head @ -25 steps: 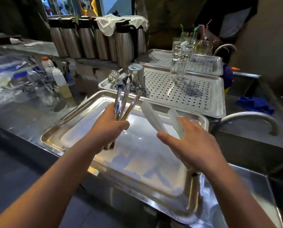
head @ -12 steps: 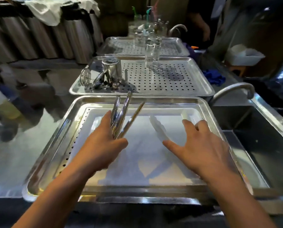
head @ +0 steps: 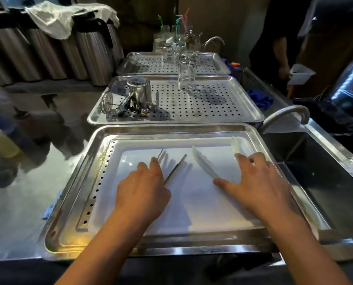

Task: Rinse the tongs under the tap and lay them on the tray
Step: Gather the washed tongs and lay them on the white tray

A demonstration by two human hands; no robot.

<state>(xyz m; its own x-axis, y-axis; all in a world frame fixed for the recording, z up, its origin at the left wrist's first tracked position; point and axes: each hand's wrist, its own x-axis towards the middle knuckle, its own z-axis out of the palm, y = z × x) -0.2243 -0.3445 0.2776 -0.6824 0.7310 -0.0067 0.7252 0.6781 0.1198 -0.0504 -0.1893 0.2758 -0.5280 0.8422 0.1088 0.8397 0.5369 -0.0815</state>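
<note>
A steel tray (head: 93, 161) lined with a white sheet lies right in front of me. My left hand (head: 142, 190) rests low on the sheet, fingers closed over thin metal tongs (head: 175, 168) whose tips fan out flat on the sheet. My right hand (head: 255, 182) lies spread over white plastic tongs (head: 202, 163); one arm points up-left, the other arm shows past my fingers by the tray's right rim. The curved tap (head: 284, 113) arches over the sink (head: 323, 182) at the right.
Behind stands a perforated tray (head: 223, 112) with an upturned steel cup (head: 139, 93), a strainer and a tall glass (head: 187, 70). A further tray holds glasses. Steel flasks line the back left. A person stands at the far right.
Both hands have lowered onto the tray. The metal tongs went from raised and upright to lying flat on the sheet, and the white tongs now lie down under my right hand.
</note>
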